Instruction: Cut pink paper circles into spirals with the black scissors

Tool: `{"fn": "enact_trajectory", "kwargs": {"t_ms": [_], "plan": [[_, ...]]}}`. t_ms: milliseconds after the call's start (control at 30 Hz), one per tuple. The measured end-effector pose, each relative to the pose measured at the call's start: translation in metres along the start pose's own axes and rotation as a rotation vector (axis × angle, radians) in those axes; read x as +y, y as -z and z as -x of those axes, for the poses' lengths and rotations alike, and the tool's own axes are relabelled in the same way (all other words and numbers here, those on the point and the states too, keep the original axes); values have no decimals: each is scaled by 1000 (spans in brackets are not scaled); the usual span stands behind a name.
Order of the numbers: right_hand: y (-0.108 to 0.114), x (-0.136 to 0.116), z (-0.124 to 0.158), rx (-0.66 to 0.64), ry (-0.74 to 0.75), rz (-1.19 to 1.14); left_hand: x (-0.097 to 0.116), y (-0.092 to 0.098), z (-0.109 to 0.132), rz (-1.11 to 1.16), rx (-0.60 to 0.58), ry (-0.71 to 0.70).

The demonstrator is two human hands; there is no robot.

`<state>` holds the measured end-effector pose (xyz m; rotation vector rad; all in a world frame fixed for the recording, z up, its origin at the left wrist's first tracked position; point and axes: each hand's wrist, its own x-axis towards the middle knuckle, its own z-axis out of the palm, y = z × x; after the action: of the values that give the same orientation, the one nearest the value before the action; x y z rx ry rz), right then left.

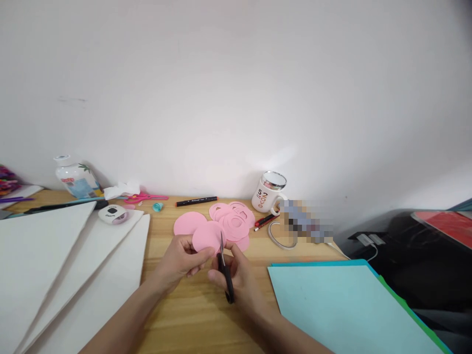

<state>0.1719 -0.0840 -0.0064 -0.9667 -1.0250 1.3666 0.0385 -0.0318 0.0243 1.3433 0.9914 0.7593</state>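
Observation:
Between the thumb and fingers of my left hand [184, 259] is a pink paper disc [205, 237], held up over the wooden table. My right hand [238, 275] grips black-handled scissors [226, 278], whose blades lie at the right part of the disc, pointing away from me. Whether they cut into the paper I cannot make out. Just behind the disc lies another pink paper circle [189, 222]. To its right is a loose pile of pink paper rounds [236, 221], some with shapes cut out of them.
White boards [47, 265] cover the left side; light blue sheets [332, 300] lie at the right. Along the wall are a white bottle [78, 179], pink scissors [145, 197], a black marker [197, 201] and a white mug [266, 194]. A grey cable loop [275, 238] lies right of the pile.

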Motion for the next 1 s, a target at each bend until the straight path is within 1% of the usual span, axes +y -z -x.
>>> {"fn": "enact_trajectory", "kwargs": {"t_ms": [233, 433, 567, 700, 1000], "plan": [[1, -2, 2, 4, -20, 16, 1, 0, 0, 34, 13, 3], [-1, -7, 3, 26, -71, 69, -3, 2, -1, 38, 18, -20], [0, -7, 3, 44, -62, 128, -4, 4, -1, 47, 1, -31], [1, -5, 3, 63, -61, 177, -4, 4, 0, 63, 16, -38], [2, -4, 2, 65, -58, 176, 0, 4, -2, 158, 17, -87]]}}
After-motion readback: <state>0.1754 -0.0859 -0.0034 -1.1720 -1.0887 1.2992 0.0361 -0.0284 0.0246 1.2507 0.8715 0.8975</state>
